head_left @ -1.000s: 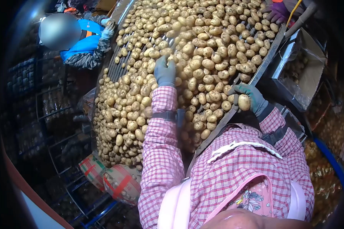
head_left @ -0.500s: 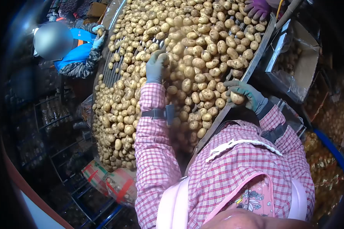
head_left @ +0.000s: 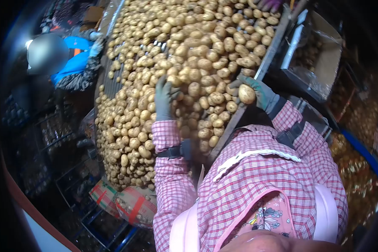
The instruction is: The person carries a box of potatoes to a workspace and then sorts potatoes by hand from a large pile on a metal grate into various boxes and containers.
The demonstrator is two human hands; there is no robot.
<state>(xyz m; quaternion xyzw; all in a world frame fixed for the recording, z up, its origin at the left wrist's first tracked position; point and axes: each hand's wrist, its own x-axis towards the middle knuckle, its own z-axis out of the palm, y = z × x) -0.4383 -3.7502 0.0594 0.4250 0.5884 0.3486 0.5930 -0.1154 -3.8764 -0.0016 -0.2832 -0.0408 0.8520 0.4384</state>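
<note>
A thick layer of yellow potatoes [head_left: 132, 109] covers the sorting table in front of me. My left hand [head_left: 165, 95], in a grey-green glove, lies among them with its fingers and thumb apart and nothing visible in its grip. At the table's near right edge, my right hand [head_left: 262, 95], gloved alike, has its fingers curled around a single potato [head_left: 247, 94]. That potato faces up, and the glove partly hides behind it.
A metal rail [head_left: 269, 59] borders the table on the right. Beyond it stands an open cardboard box [head_left: 329, 69] with potatoes inside. A co-worker in a blue vest [head_left: 73, 59] is across the table. A purple glove [head_left: 269, 5] shows at the top. Red-taped bags [head_left: 134, 206] lie lower left.
My left hand has drawn back toward me and its fingers have spread. The right hand still holds its potato, turned further up. The whole view has shifted slightly.
</note>
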